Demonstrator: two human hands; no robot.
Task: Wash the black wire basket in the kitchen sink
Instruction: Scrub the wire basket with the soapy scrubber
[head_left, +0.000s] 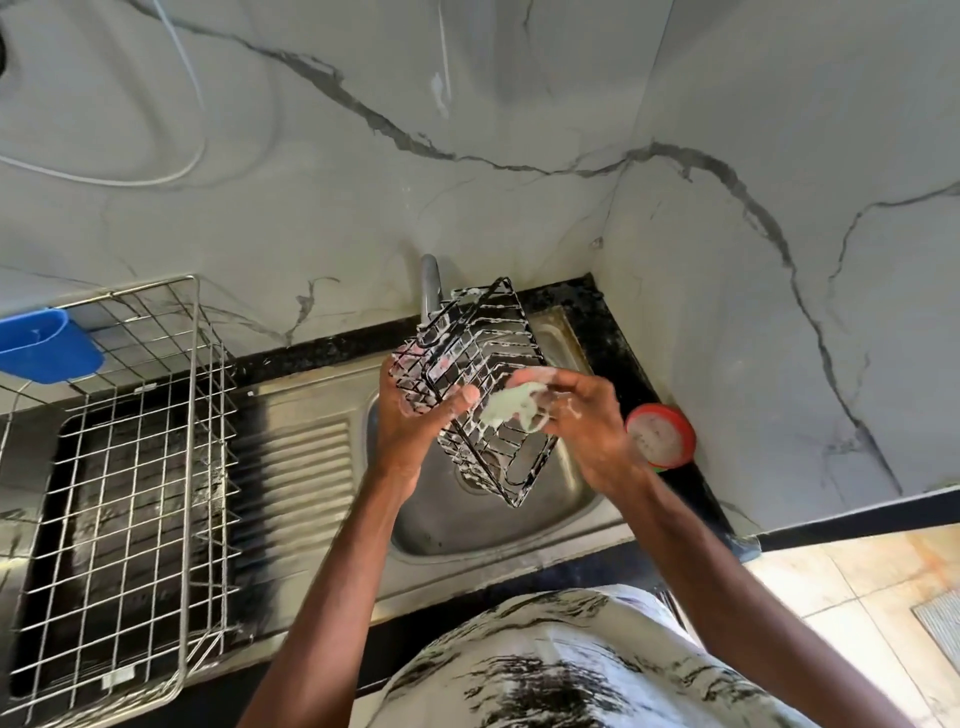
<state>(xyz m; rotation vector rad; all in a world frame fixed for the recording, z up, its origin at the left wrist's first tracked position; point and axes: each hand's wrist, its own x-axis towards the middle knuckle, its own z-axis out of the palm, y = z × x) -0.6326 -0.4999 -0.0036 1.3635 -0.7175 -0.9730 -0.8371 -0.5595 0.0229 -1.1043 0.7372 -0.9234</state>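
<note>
A black wire basket, streaked with white suds, hangs tilted above the steel sink bowl. My left hand grips its left side, thumb over the wires. My right hand holds a soapy pale green sponge and presses it against the basket's near face. The tap rises behind the basket; no water stream is visible.
A large chrome wire dish rack stands on the counter to the left, with a blue plastic cup holder hooked on its far end. A red-rimmed round tub sits right of the sink. Marble-patterned walls close in behind and on the right.
</note>
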